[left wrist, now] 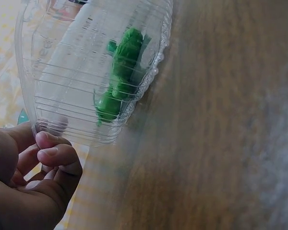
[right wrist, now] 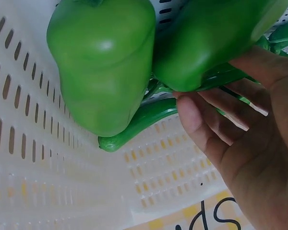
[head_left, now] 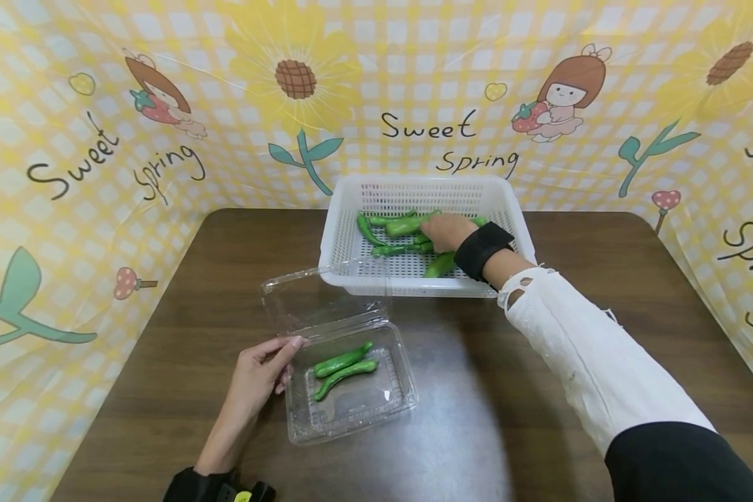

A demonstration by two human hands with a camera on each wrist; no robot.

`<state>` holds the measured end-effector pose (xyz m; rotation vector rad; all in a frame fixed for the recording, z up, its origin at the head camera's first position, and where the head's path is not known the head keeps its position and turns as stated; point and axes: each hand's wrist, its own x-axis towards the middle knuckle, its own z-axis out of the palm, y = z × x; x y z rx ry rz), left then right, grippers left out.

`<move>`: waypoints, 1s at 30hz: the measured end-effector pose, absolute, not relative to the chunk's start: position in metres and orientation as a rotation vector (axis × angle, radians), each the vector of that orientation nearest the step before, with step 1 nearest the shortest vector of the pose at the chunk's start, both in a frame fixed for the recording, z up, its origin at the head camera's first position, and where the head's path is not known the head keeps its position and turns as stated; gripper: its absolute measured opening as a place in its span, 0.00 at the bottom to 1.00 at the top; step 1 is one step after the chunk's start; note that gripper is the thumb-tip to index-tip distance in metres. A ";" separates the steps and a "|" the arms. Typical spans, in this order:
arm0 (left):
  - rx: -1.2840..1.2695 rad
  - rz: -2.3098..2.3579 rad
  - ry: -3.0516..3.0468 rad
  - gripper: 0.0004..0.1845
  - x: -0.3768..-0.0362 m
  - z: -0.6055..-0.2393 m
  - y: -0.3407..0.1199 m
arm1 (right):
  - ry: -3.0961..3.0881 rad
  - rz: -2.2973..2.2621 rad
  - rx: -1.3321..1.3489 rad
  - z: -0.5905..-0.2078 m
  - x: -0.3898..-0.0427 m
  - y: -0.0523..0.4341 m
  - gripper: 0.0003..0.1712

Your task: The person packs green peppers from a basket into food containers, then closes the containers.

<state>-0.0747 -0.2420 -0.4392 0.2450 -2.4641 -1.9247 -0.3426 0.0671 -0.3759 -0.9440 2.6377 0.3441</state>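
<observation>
My left hand (head_left: 260, 373) pinches the left edge of a clear plastic clamshell box (head_left: 351, 436) between thumb and fingers; the left wrist view shows the grip close up. Its lid (head_left: 326, 300) leans back, raised toward the basket. Two slim green chili peppers (head_left: 341, 359) lie side by side inside the box. My right hand (head_left: 447, 232) reaches into a white slotted basket (head_left: 335, 240) of green peppers. In the right wrist view its fingers (right wrist: 197, 122) are right at the lower end of a plump green pepper (right wrist: 201, 43), with some fingertips hidden behind it; I cannot tell whether they hold anything.
Beside the plump pepper stands a wide, bell-shaped green pepper (right wrist: 103, 67), with a slim chili (right wrist: 139, 124) below it. Several more peppers lie in the basket, at the back of the brown table (head_left: 609, 314). A yellow checked cloth (head_left: 414, 63) hangs behind the table.
</observation>
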 end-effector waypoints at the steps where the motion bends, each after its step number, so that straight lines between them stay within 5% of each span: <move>1: 0.242 -1.923 -2.468 0.17 -0.075 -0.439 -0.242 | 2.638 0.345 -0.947 -0.376 -0.343 0.067 0.13; 30: 0.263 -1.932 -2.470 0.18 -0.076 -0.437 -0.241 | 2.711 0.186 -1.019 -0.372 -0.340 0.074 0.16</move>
